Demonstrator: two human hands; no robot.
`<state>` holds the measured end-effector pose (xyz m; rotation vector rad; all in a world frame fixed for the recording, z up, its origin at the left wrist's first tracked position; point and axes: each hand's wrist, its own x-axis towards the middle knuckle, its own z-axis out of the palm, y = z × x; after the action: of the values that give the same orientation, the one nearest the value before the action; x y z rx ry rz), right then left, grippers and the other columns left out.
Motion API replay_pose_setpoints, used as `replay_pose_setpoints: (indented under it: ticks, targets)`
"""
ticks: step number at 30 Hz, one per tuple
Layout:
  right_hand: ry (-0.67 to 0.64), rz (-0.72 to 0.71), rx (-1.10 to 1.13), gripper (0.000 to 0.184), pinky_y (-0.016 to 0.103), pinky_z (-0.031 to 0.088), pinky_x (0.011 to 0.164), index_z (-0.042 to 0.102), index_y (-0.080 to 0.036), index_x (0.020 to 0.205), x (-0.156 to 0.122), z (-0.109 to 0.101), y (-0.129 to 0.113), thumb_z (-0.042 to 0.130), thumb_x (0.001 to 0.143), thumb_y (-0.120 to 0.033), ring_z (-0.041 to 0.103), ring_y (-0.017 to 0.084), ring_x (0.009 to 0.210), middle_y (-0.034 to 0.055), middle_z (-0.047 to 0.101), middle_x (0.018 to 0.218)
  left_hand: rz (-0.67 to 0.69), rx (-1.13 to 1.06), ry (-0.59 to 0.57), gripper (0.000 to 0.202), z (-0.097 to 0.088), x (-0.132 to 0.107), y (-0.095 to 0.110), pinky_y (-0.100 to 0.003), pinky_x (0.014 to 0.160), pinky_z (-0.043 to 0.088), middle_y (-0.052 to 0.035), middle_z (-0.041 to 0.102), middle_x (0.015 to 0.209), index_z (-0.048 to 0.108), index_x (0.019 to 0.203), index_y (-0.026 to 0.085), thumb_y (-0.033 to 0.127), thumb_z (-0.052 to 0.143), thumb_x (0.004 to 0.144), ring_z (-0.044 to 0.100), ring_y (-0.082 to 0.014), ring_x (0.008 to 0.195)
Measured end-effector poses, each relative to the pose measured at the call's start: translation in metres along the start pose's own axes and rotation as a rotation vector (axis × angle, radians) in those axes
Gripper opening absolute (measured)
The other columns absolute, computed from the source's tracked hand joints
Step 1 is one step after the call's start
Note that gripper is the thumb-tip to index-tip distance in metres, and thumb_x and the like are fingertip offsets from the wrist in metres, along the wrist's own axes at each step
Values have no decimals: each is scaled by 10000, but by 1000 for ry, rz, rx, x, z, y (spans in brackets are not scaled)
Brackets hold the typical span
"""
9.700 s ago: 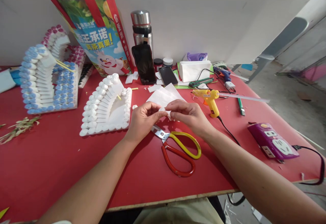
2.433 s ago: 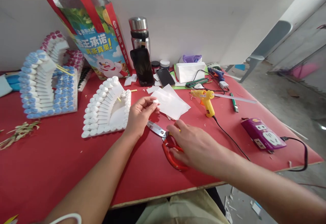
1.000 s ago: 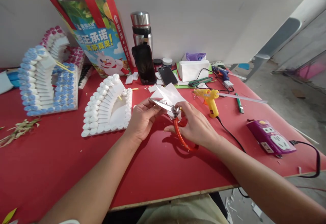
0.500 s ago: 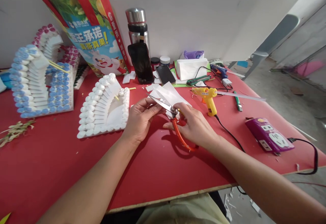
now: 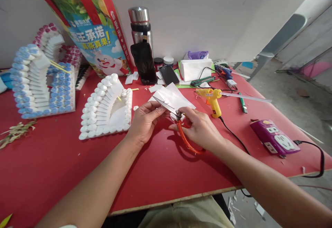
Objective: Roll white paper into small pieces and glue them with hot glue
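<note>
My right hand (image 5: pixel 201 126) grips a pair of scissors (image 5: pixel 187 140) with orange handles, their metal blades pointing up and left. Just left of the blades, my left hand (image 5: pixel 147 121) is closed with thumb and fingertips pinched together; what they hold is too small or hidden to make out. White paper or card pieces (image 5: pixel 178 96) lie on the table behind the blades. A small white cotton tip (image 5: pixel 135 108) shows beside my left hand. Further left stands a white model (image 5: pixel 105 110) edged with rows of cotton tips, with a fan of white steps.
On the red table (image 5: pixel 155 176) are a yellow glue gun (image 5: pixel 214 101), a purple power socket (image 5: pixel 275 138), phones (image 5: pixel 169 75), a steel flask (image 5: pixel 140 22) and a green cutter (image 5: pixel 242 103). A blue-tipped model (image 5: pixel 43 82) and a printed bag (image 5: pixel 95 41) stand at left.
The scissors and my right hand have shifted slightly right and down. The small cotton tip beside my left hand shows more clearly; my left hand stays nearly in place.
</note>
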<state>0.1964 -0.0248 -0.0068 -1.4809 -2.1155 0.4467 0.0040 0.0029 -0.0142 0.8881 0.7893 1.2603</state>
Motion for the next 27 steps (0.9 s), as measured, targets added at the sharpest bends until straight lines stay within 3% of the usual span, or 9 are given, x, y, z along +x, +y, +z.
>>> replay_pose_setpoints:
  ticks: [27]
  targets:
    - [22, -31, 7, 462, 272, 389, 597, 691, -176, 1072, -3, -5, 6, 650, 847, -578, 488, 150, 603, 14, 531, 673, -103, -45, 32, 187, 1, 1, -3, -305, 828, 559, -67, 751, 852, 748, 856, 122, 190, 839, 707, 705, -157, 792]
